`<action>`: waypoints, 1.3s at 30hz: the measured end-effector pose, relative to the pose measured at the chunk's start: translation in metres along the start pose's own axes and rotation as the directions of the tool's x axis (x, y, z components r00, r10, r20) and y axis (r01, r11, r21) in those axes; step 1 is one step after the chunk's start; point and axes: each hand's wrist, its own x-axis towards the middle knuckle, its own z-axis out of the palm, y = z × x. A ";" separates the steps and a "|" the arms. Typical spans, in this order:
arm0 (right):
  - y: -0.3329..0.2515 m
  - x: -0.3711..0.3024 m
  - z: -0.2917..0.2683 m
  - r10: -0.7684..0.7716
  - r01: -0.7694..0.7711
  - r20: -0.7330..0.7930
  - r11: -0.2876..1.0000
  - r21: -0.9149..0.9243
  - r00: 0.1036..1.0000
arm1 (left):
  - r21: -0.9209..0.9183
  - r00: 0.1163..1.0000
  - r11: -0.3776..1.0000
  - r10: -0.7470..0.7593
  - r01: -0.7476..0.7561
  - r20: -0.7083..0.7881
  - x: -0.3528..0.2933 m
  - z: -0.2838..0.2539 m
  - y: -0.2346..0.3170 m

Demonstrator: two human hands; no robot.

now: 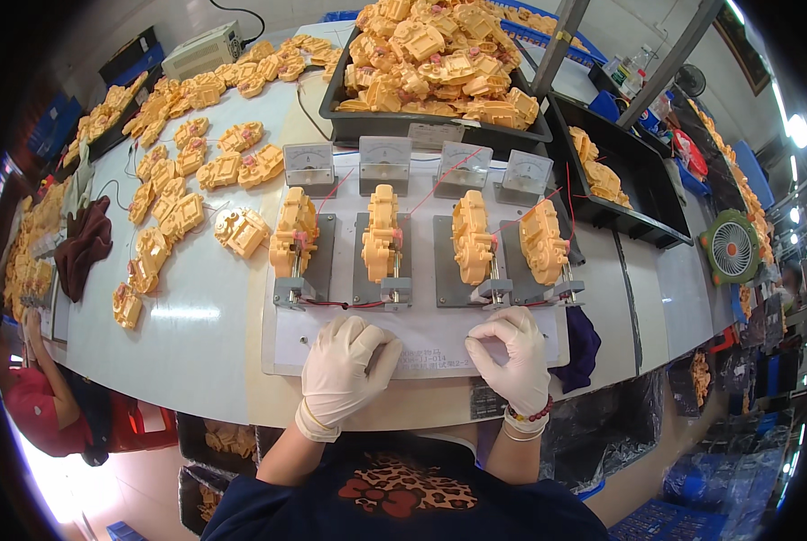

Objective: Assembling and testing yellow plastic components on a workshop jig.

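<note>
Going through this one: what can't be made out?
Head view:
Left hand and right hand: each hides its own palm.
Meters: needle readings too small.
Heaped orange parts: lower ones hidden by upper ones and black tray.
Co-worker: cut off by dark fisheye rim.

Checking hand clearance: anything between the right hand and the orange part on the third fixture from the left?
Yes: the fixture's grey end block stands at the near end of the orange part, between it and the right hand. Nothing visible covers the part's top.
</note>
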 end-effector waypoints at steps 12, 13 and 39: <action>0.000 0.000 0.000 0.014 -0.014 0.004 1.000 0.012 1.000 | -0.005 1.000 1.000 0.009 -0.009 -0.023 0.000 0.002 -0.002; 0.000 0.000 0.000 0.014 -0.014 0.005 1.000 0.012 1.000 | -0.005 1.000 1.000 0.015 -0.015 -0.026 0.000 0.002 -0.002; 0.002 0.000 0.000 -0.015 0.015 0.014 1.000 0.002 1.000 | -0.001 1.000 1.000 -0.006 0.006 -0.010 -0.002 0.001 0.000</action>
